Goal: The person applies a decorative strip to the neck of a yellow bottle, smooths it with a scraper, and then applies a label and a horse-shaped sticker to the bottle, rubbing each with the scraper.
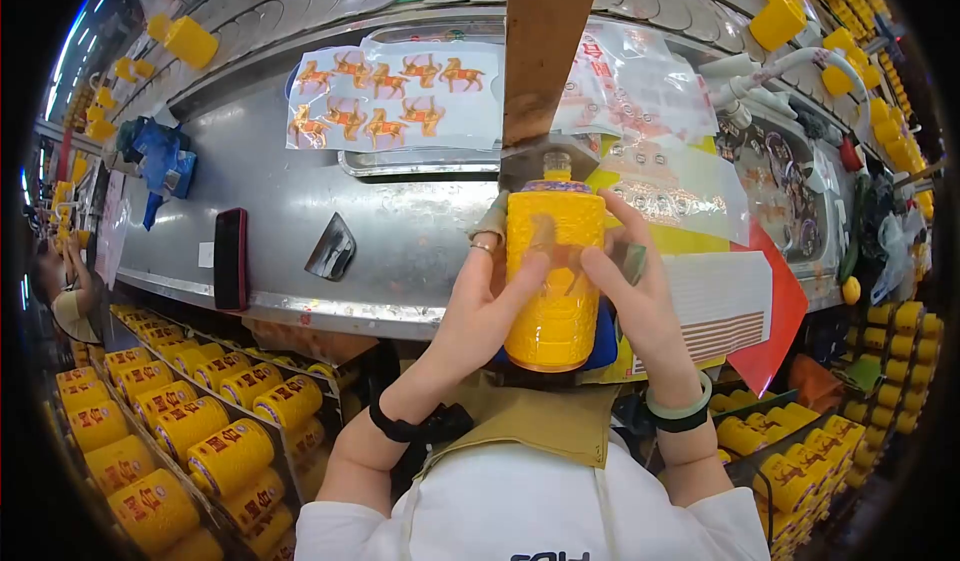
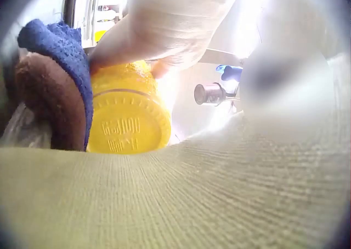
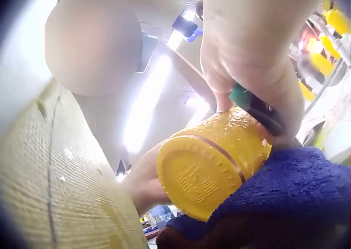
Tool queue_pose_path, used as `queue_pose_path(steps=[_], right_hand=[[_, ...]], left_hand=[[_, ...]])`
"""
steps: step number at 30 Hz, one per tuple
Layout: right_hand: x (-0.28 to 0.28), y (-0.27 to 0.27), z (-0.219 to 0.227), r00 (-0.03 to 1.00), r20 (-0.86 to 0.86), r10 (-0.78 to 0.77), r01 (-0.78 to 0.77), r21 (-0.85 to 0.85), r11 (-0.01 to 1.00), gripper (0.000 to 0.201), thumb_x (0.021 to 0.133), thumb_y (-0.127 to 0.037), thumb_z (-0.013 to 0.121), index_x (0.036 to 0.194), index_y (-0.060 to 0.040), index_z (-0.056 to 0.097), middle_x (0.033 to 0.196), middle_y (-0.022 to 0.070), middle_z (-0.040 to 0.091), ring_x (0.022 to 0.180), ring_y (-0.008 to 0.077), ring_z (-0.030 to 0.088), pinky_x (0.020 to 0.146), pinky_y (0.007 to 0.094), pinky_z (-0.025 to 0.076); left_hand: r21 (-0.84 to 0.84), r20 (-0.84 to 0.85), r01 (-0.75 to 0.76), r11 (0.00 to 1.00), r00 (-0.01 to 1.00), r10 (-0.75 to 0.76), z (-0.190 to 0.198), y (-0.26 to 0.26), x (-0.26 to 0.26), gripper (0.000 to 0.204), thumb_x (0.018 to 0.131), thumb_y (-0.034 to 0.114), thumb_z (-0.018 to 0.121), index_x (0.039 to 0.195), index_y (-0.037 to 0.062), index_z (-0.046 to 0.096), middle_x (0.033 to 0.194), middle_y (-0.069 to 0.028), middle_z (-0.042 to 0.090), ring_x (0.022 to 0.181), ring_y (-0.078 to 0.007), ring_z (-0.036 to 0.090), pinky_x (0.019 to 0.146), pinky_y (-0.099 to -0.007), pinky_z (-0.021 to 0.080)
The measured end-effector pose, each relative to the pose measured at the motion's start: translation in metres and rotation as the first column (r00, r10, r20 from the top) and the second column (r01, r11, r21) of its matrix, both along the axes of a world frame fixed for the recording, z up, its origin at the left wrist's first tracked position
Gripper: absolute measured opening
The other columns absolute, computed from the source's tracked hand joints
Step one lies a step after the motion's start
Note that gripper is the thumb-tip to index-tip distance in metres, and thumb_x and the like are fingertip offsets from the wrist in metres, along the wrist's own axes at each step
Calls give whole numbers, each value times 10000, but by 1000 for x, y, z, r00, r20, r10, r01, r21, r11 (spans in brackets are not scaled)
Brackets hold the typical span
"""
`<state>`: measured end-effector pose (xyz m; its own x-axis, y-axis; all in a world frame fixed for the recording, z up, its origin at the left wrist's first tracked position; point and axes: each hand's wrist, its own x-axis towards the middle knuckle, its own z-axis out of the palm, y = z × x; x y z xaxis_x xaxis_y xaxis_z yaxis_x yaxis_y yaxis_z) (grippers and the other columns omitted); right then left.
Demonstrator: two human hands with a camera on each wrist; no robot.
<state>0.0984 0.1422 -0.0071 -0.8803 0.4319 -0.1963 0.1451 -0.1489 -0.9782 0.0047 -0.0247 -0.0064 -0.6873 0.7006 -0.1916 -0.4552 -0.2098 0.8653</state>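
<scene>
One bottle: yellow embossed bottle, centre of frame, upright, base on a blue cloth.
Left hand: fingers curled round the bottle's left side, thumb across its front.
Right hand: fingers pressed on the right side, pinching a small green tool against it.
Surface: steel, behind the bottle; horse stickers upper centre.
Risk: glossy bottle could slip off the soft cloth if either grip loosens.

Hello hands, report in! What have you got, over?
Left hand and right hand both grip the yellow bottle. Bottle upright, base on a blue cloth. Nothing between the hands and the bottle.
</scene>
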Motion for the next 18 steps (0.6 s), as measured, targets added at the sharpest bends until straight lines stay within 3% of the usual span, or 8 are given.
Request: queue_pose_path(steps=[3, 10, 12, 18], right_hand=[[4, 1, -5, 1000, -27, 2, -2, 1, 1000, 676, 983, -139, 731, 1568, -32, 410, 877, -43, 459, 787, 58, 451, 708, 211, 381], [7, -1, -9, 998, -56, -16, 12, -73, 997, 677, 977, -116, 727, 1565, -11, 407, 920, -30, 496, 849, 64, 498, 771, 212, 424], [5, 2, -10, 999, -43, -20, 15, -113, 994, 682, 972, -111, 730, 1563, -13, 403, 946, -27, 507, 864, 64, 511, 780, 218, 433], [3, -1, -5, 1000, 2, -7, 7, -76, 997, 687, 972, -117, 735, 1560, -16, 394, 954, -25, 523, 884, 65, 525, 798, 221, 437]], left_hand=[[-8, -82, 1, 1000, 997, -2, -1, 0, 4, 564, 1077, 113, 587, 1548, -39, 315, 1478, -126, 511, 1352, -173, 511, 1128, -330, 426], [1, -55, -4, 1000, 998, 4, -2, -3, 4, 599, 1073, 121, 597, 1563, -33, 289, 1491, -130, 507, 1359, -173, 508, 1139, -338, 415], [-19, -33, 48, 999, 998, -49, -2, -6, 3, 687, 1071, 91, 557, 1638, -29, 188, 1632, -153, 369, 1515, -235, 361, 1243, -392, 281], [9, -67, 42, 999, 997, -42, -5, -7, 5, 710, 1071, 93, 546, 1653, -19, 155, 1656, -151, 329, 1538, -240, 319, 1254, -395, 258]])
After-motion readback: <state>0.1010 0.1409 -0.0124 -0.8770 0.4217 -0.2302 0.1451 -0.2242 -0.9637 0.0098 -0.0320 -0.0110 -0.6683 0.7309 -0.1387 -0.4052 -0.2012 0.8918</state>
